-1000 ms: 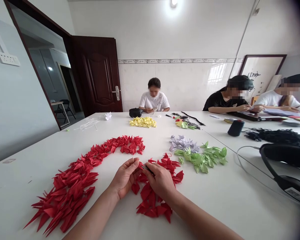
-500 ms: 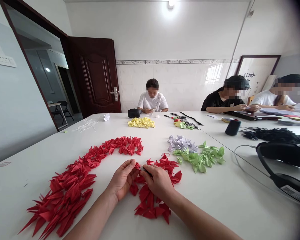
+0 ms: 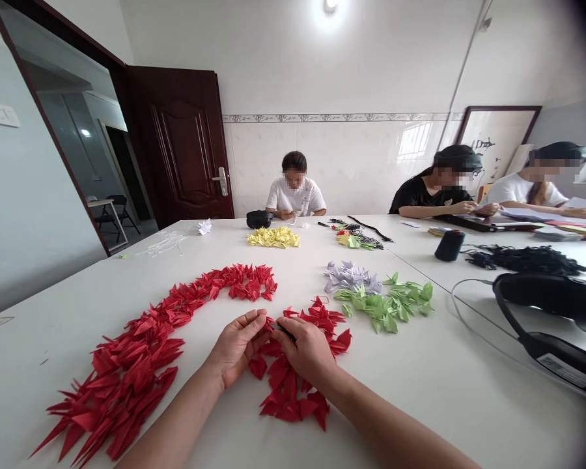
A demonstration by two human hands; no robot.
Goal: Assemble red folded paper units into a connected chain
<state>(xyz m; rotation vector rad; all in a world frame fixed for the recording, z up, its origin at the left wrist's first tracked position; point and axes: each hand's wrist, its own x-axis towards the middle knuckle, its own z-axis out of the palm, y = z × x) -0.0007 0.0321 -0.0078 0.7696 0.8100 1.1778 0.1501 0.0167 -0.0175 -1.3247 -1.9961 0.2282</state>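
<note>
My left hand [image 3: 235,346] and my right hand [image 3: 305,348] meet above a small pile of red folded paper pieces [image 3: 293,384] on the white table [image 3: 469,391]. Both pinch one small red folded piece [image 3: 269,324] between their fingertips. A thin dark object shows in my right hand's fingers; I cannot make out what it is. A long curved band of red folded pieces [image 3: 146,352] lies to the left of my hands.
Green folded pieces [image 3: 388,303], pale purple ones [image 3: 349,277] and yellow ones [image 3: 273,238] lie further out. Black headphones with a cable [image 3: 551,319], black string [image 3: 522,258] and a black spool [image 3: 448,245] sit at the right. Three people work at the far side.
My hands stay together on the red piece with only small finger shifts. The view has drifted slightly.
</note>
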